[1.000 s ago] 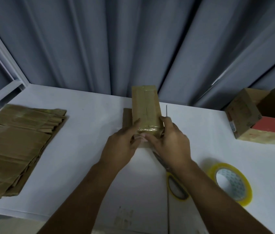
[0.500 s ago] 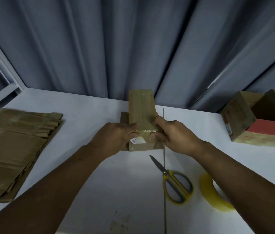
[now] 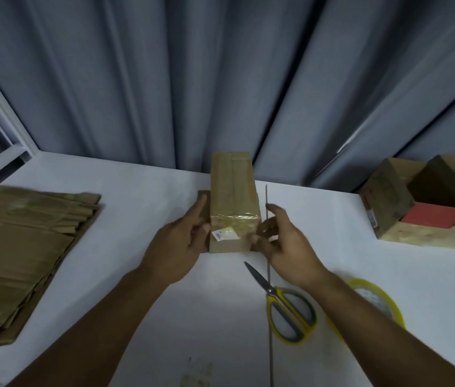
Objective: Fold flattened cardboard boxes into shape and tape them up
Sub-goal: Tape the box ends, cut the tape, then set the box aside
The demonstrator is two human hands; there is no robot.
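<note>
Left hand [image 3: 179, 247] lies straight-fingered against the taped box [image 3: 233, 191] — right hand [image 3: 285, 241] beside it, fingers loosely spread (blurred).

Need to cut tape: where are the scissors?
Head view, right of centre: the scissors lie on the table, nearer the person than the right hand, left of the tape roll.

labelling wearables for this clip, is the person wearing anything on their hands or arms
Nothing worn shows. The left hand and right hand have no gloves; both forearms are bare to the frame edge, with no sleeve, watch or wristband. Blur hides whether there is a ring.
</note>
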